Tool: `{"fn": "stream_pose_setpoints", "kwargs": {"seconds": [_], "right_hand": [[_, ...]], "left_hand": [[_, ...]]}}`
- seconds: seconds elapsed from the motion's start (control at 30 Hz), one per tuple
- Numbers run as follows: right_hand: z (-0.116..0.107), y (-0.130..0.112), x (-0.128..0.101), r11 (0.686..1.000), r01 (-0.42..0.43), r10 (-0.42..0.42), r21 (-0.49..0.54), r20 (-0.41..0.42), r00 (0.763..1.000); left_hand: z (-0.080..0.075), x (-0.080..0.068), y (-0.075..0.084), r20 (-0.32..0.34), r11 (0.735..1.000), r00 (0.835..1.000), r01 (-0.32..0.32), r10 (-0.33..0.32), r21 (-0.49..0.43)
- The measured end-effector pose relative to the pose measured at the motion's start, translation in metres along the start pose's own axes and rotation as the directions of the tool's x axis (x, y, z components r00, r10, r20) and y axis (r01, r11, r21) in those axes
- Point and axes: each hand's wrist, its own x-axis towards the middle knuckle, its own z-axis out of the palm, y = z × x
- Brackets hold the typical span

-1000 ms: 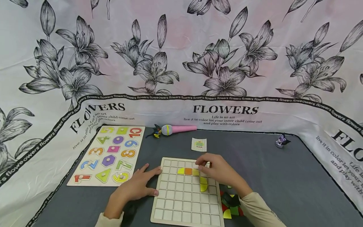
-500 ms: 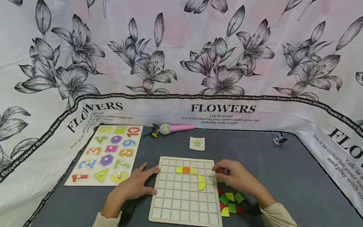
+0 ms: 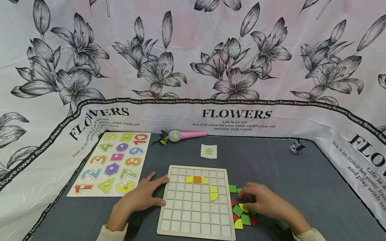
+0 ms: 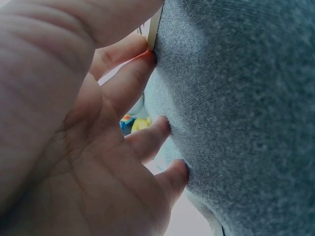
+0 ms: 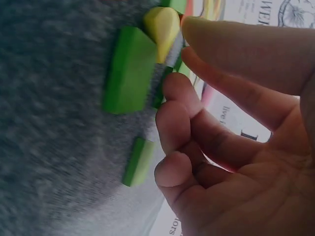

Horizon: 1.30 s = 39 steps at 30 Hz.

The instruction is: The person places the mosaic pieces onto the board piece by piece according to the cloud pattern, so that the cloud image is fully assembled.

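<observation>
My left hand [image 3: 137,199] lies with fingers spread at the left edge of a wooden grid board [image 3: 181,214]; thumb and index touch that edge. Set in the board are an orange square tile [image 3: 197,180], yellow quarter-round tiles [image 3: 189,179] on both sides of it, and two more yellow tiles [image 3: 213,193] lower right. My right hand [image 3: 265,202] hovers over loose tiles right of the board, fingers loosely bent, with nothing visible between thumb and index. In the right wrist view, a green tile [image 5: 129,71] and a yellow tile [image 5: 162,29] lie close by the fingertips.
Left of the board lies a number-and-shape puzzle [image 3: 117,157]. Behind it are a pink toy microphone [image 3: 193,134] and a small dark figure [image 3: 163,137]. A pattern card [image 3: 208,151] sits beyond the board; another figurine [image 3: 297,146] stands far right, before the flowered cloth [image 3: 169,113].
My right hand has moved from the board's upper right off to the right, over the loose tiles. The yellow tile there stays in the board. My left hand keeps its place.
</observation>
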Motion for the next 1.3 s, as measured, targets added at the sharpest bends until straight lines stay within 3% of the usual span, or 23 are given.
{"fn": "stream_pose_setpoints", "kwargs": {"seconds": [0.13,0.17,0.3,0.4,0.47,0.6,1.0,1.17,1.3], "right_hand": [[0.010,0.021,-0.002,1.000,0.011,-0.010,-0.029,0.018,1.000],[0.009,0.015,-0.003,0.999,-0.022,0.023,-0.036,0.027,0.999],[0.017,0.028,-0.001,0.998,-0.032,0.033,-0.058,0.025,0.999],[0.015,0.022,0.001,0.999,-0.006,0.007,-0.047,0.024,1.000],[0.009,0.002,0.002,1.000,-0.013,0.013,-0.006,0.026,1.000],[0.003,-0.020,0.005,0.997,-0.050,0.050,0.053,0.010,0.999],[0.004,-0.042,0.030,0.999,0.037,-0.037,-0.001,-0.156,0.987],[0.005,-0.054,0.045,1.000,0.002,0.001,0.021,-0.144,0.990],[0.009,-0.062,0.057,0.998,0.004,0.003,0.058,-0.127,0.992]], "left_hand": [[-0.001,-0.001,0.001,0.002,1.000,1.000,-0.008,0.008,-0.002],[-0.001,-0.001,0.001,0.002,1.000,1.000,-0.010,0.010,-0.003],[0.005,0.007,-0.014,-0.009,1.000,1.000,-0.028,0.028,-0.002],[0.006,0.007,-0.017,-0.010,0.999,0.999,-0.038,0.038,-0.006],[0.000,0.000,-0.005,-0.004,0.999,0.999,-0.037,0.037,-0.010],[-0.002,-0.003,0.001,0.004,0.999,0.999,-0.041,0.041,-0.002],[0.004,0.005,-0.014,0.006,0.999,0.999,-0.048,0.048,-0.006],[0.008,0.008,-0.020,-0.010,0.999,0.999,-0.049,0.049,-0.002],[0.004,0.003,-0.013,-0.003,0.999,0.999,-0.038,0.038,-0.017]]}}
